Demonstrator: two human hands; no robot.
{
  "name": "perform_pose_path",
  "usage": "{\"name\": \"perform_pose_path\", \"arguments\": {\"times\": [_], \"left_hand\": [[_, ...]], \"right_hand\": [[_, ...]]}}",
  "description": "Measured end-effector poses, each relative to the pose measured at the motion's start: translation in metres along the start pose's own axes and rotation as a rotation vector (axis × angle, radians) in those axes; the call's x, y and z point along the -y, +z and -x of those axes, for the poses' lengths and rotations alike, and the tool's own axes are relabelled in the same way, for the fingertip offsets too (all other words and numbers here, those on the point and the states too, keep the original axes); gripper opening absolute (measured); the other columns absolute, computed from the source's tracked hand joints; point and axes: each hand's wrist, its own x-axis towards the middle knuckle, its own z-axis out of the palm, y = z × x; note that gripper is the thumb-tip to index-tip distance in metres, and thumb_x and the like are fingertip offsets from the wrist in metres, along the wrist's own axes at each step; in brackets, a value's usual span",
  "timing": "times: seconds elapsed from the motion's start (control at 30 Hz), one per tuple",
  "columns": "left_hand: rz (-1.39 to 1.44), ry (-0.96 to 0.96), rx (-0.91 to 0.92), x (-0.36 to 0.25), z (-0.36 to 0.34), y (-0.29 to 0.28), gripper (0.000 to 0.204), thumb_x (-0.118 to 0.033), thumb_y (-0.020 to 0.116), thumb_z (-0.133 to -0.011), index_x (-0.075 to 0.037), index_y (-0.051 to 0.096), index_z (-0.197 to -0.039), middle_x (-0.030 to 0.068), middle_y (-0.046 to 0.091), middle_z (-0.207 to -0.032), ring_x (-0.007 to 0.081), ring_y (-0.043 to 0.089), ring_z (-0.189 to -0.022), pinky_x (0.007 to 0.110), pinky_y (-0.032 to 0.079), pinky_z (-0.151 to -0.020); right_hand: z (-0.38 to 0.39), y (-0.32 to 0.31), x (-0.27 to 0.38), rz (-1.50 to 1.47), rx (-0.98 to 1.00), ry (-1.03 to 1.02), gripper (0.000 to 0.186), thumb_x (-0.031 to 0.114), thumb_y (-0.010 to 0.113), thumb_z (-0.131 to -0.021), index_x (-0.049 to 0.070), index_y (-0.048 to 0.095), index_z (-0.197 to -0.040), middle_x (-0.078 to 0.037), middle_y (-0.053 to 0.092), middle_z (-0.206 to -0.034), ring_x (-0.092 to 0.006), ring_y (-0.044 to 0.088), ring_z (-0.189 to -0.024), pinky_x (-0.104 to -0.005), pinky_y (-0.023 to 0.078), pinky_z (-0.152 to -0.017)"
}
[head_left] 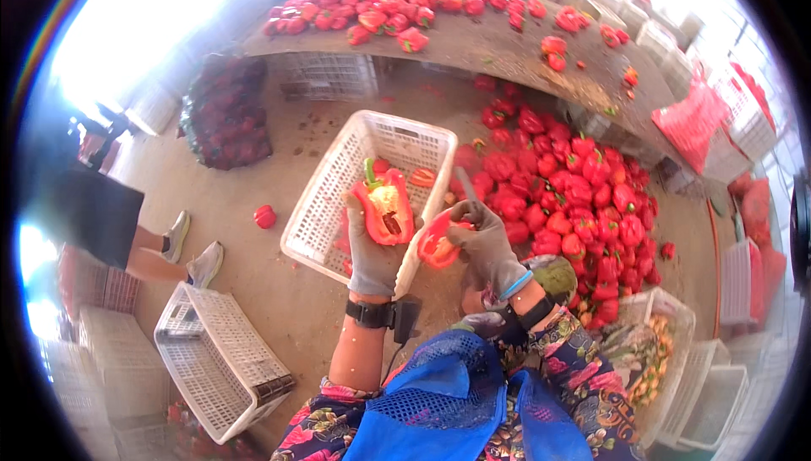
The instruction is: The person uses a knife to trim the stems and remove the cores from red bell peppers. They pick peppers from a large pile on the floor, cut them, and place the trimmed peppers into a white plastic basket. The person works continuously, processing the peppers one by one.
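Note:
My gloved left hand [365, 250] is wrapped round a cut half of a red bell pepper [387, 206]. Its green stem points up, and pale seeds and core show on the open face. To its right, my gloved right hand [490, 246] grips a knife [464, 182] with the blade pointing up; the handle is hidden in the fingers. That same hand also holds another cut red pepper piece [436, 243]. Both hands are over the near right part of a white plastic crate [308, 226], which has a few pepper pieces in it.
A big heap of red peppers [583, 199] lies right of the crate. Beyond stands a wooden table [473, 39] with more peppers. A tipped white crate [211, 360] lies at lower left, near a person's legs [165, 263]. A filled mesh sack [226, 111] sits at far left.

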Motion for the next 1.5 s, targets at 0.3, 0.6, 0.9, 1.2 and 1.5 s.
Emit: {"name": "perform_pose_path", "arguments": {"times": [0.3, 0.6, 0.9, 1.2, 1.5], "left_hand": [[0.048, -0.005, 0.089, -0.010, -0.003, -0.030, 0.056, -0.055, 0.043, -0.095, -0.005, 0.051, -0.120, 0.0067, 0.058, -0.105, 0.0193, 0.057, -0.095, 0.037, 0.049, -0.084], [-0.056, -0.135, 0.256, 0.018, 0.033, -0.001, 0.067, -0.021, 0.068, -0.079, -0.005, 0.037, -0.135, 0.0080, 0.053, -0.118, 0.0195, 0.053, -0.110, 0.033, 0.043, -0.096], [-0.306, -0.391, 0.376, 0.008, 0.033, 0.007, 0.083, -0.033, 0.077, -0.074, 0.003, 0.034, -0.135, 0.0087, 0.060, -0.100, 0.0160, 0.061, -0.087, 0.027, 0.052, -0.076], [-0.228, -0.382, 0.285, 0.025, 0.034, 0.019, 0.067, -0.034, 0.072, -0.077, -0.002, 0.043, -0.129, 0.0063, 0.060, -0.096, 0.0141, 0.060, -0.076, 0.026, 0.052, -0.061], [-0.314, -0.290, 0.481, 0.017, 0.004, 0.020, 0.075, -0.034, 0.073, -0.079, -0.002, 0.036, -0.136, 0.0091, 0.060, -0.100, 0.0155, 0.062, -0.076, 0.026, 0.052, -0.056]], "right_hand": [[-0.026, 0.042, 0.060, 0.708, 0.192, -1.018, 0.052, 0.021, 0.069, -0.081, 0.014, 0.049, -0.128, -0.012, 0.064, -0.103, -0.0292, 0.067, -0.079, -0.0378, 0.054, -0.068], [0.027, 0.033, 0.017, 0.634, 0.144, -0.769, 0.057, -0.005, 0.065, -0.073, 0.011, 0.050, -0.126, -0.012, 0.062, -0.113, -0.0263, 0.066, -0.095, -0.0347, 0.053, -0.082], [0.040, -0.003, 0.021, -0.036, 0.268, 0.043, 0.052, -0.011, 0.059, -0.067, 0.000, 0.053, -0.118, -0.005, 0.062, -0.086, -0.0114, 0.057, -0.058, -0.0232, 0.044, -0.046], [0.016, -0.011, -0.007, 0.573, 0.130, -0.539, 0.049, -0.006, 0.060, -0.066, 0.004, 0.055, -0.113, -0.003, 0.063, -0.081, -0.0131, 0.060, -0.065, -0.0241, 0.047, -0.055], [0.056, -0.002, 0.063, -0.355, 0.377, 0.017, 0.048, -0.011, 0.055, -0.069, 0.004, 0.059, -0.115, -0.002, 0.065, -0.087, -0.0110, 0.061, -0.075, -0.0245, 0.049, -0.064]]}}
